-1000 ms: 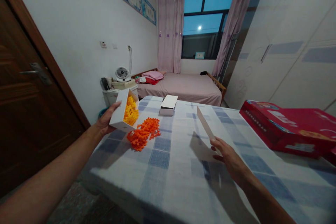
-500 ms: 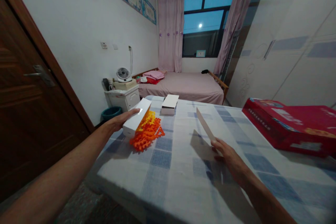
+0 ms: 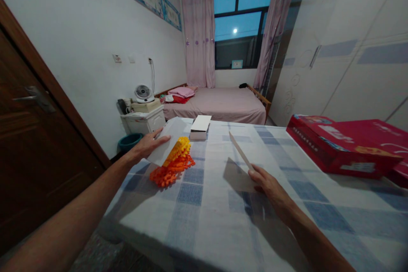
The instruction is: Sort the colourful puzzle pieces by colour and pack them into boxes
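My left hand (image 3: 145,144) grips a small white box (image 3: 164,146) tipped upside down over the table (image 3: 219,204). Yellow plastic pieces (image 3: 178,149) slide out of it onto a heap of orange plastic pieces (image 3: 168,170) on the checked cloth. My right hand (image 3: 269,185) rests on the table's middle and holds a thin white lid (image 3: 240,155) on edge, slanting up and away from me.
A second closed white box (image 3: 200,126) lies at the table's far edge. Two red flat boxes (image 3: 338,144) lie at the right. Beyond stand a bed (image 3: 223,104), a nightstand with a fan (image 3: 143,114) and a teal bin (image 3: 127,141). A brown door (image 3: 35,136) is left.
My left hand has turned the white box from tilted to fully upside down and lowered it, so the yellow pieces spill onto the orange heap. The right hand and lid have kept still.
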